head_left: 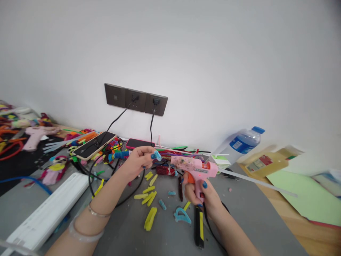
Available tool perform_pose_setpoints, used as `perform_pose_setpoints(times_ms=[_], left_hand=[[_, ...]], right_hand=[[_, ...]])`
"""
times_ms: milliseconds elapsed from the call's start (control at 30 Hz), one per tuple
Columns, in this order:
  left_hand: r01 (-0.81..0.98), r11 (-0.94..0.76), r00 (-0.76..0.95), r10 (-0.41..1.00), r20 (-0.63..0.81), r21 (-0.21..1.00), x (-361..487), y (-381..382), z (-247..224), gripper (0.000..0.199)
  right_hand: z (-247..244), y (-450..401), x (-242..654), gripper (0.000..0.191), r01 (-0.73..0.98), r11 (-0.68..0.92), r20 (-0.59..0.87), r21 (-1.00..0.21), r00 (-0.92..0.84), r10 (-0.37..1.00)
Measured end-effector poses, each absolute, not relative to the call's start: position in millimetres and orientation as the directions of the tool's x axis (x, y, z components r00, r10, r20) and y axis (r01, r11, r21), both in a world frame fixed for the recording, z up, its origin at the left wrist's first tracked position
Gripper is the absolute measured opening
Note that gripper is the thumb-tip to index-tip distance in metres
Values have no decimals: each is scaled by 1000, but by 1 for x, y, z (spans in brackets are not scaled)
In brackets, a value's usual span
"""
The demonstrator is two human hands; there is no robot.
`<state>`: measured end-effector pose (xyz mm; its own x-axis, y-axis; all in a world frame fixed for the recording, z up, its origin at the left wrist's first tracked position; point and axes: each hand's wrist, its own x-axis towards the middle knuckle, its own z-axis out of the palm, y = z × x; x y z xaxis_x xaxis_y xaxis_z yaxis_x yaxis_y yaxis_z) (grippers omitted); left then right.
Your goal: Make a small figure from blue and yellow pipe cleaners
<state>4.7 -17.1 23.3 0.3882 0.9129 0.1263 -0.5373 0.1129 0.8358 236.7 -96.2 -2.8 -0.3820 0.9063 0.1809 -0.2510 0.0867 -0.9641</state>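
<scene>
My right hand (199, 192) is wrapped round the grip of a pink hot glue gun (195, 169), its nozzle end pointing left. A long clear glue stick (258, 181) sticks out of the gun's back. Pinched between the fingertips of my left hand (141, 158) is a small light-blue fuzzy piece (157, 155), held a little left of the gun's nozzle. Below both hands lie several yellow fuzzy pieces (150, 218), a few short blue ones (162, 204) and a bent blue loop (182, 216). A black and yellow utility knife (199, 227) lies beneath my right hand.
A white box (50, 209) lies at left, near two phones (94, 145) and tangled black cables. Another pink glue gun (36, 137) rests far left. A water bottle (245, 140) and a yellow liquid bottle (268, 161) stand at right by green paper (306, 197). Wall sockets (135, 99) hold two plugs.
</scene>
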Motion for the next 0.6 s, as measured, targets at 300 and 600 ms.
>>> perform_pose_setpoints(times_ms=[300, 600], left_hand=[[-499, 88, 381, 916, 127, 862, 4, -17, 22, 30], [-408, 69, 410, 905, 116, 910, 6, -17, 18, 35]], right_hand=[[10, -101, 232, 49, -348, 5, 149, -938, -388, 910], [7, -100, 234, 48, -293, 67, 173, -954, -353, 920]])
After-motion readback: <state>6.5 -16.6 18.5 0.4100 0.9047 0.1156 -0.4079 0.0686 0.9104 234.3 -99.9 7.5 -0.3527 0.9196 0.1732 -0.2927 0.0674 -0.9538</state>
